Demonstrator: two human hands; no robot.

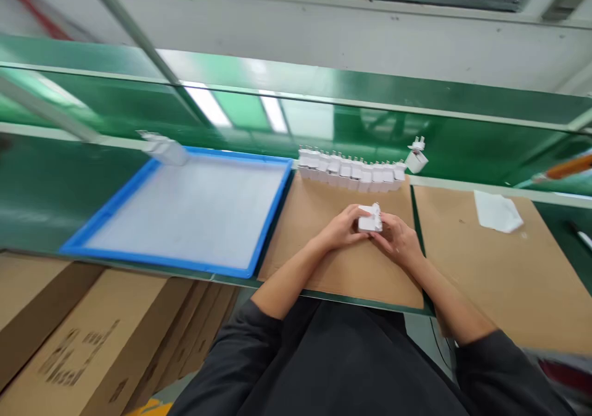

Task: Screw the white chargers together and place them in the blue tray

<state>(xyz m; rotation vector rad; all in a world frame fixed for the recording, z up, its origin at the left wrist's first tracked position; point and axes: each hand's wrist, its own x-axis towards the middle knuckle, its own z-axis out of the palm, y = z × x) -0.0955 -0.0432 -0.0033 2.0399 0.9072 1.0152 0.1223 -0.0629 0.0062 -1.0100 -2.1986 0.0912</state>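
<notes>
Between my two hands, over the middle cardboard sheet (342, 268), is a white plug adapter (369, 220). My left hand (345, 228) grips its left side, with the thumb on top. My right hand (398, 238) closes on its right side, fingertips near the small raised end. Just beyond them a row of several white plug adapters (351, 172) stands side by side with prongs pointing up. At the right end of that row, another white adapter (417, 157) sits apart on the ledge, its prongs upward.
On the left lies a blue-rimmed tray (161, 262) with a white adapter (167, 150) at its far left corner. To the right, a white sheet (497, 211) rests on another cardboard sheet (513, 280). Cardboard boxes (106, 330) stand below the bench at left.
</notes>
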